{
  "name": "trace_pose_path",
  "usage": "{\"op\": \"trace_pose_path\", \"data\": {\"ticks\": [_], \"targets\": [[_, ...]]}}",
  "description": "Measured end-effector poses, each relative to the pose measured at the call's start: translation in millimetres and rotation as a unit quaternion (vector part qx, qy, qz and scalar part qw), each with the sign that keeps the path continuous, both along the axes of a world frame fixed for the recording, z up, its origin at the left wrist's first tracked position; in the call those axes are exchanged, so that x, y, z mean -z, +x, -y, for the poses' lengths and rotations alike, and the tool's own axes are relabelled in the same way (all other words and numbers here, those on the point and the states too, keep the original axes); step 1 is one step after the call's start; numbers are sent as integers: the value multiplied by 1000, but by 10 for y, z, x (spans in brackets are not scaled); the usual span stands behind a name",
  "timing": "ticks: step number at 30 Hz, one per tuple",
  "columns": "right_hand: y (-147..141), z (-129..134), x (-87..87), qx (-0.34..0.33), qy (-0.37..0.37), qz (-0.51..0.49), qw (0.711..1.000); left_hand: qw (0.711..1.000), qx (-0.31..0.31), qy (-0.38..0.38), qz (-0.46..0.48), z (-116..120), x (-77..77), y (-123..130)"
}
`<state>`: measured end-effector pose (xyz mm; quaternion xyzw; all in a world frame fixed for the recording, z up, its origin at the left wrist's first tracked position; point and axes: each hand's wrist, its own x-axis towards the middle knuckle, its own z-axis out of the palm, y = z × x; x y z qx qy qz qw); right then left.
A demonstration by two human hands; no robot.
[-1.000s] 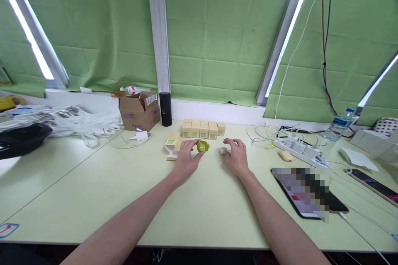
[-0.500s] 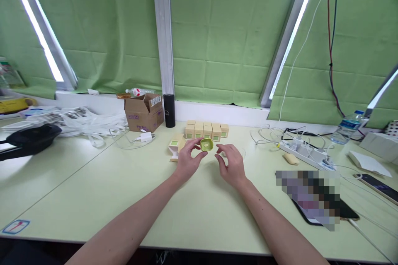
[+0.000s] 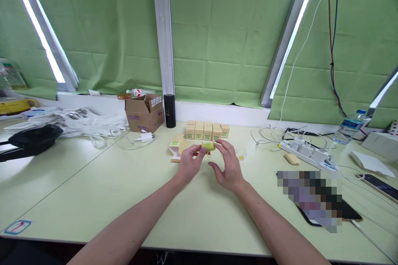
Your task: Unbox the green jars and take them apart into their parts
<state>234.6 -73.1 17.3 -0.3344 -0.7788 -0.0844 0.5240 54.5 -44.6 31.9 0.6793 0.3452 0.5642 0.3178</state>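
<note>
A small yellow-green case [image 3: 208,145] is tilted on its side between my hands, above the table. My left hand [image 3: 191,163] pinches its left end between thumb and fingers. My right hand [image 3: 228,165] is at its right end with thumb and fingers apart, the fingertips near or touching the case. Something small and reddish hangs under the case, too small to make out. Behind my left hand lies an opened small carton [image 3: 175,144]. A row of several small tan boxes [image 3: 203,131] stands behind the case. A small clear piece [image 3: 241,155] lies right of my right hand.
A cardboard box [image 3: 144,114] and a black cylinder [image 3: 169,111] stand at the back. On the right are a power strip [image 3: 307,154] with tangled cables, a small beige object [image 3: 292,159], a bottle [image 3: 348,127] and phones. White straps [image 3: 90,122] are piled on the left.
The case has turned from showing its hollow inside to showing its side. My right hand has moved left to it, and the clear piece on the table now shows more plainly.
</note>
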Motion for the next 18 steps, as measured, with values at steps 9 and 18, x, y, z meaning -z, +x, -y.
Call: {"op": "trace_pose_path", "data": {"ticks": [9, 18], "targets": [[-48, 30, -15, -21, 0, 9, 1000, 997, 22, -66, 27, 114, -40, 68], [-70, -2, 22, -42, -59, -94, 993, 992, 97, -80, 3, 139, 37, 60]]}}
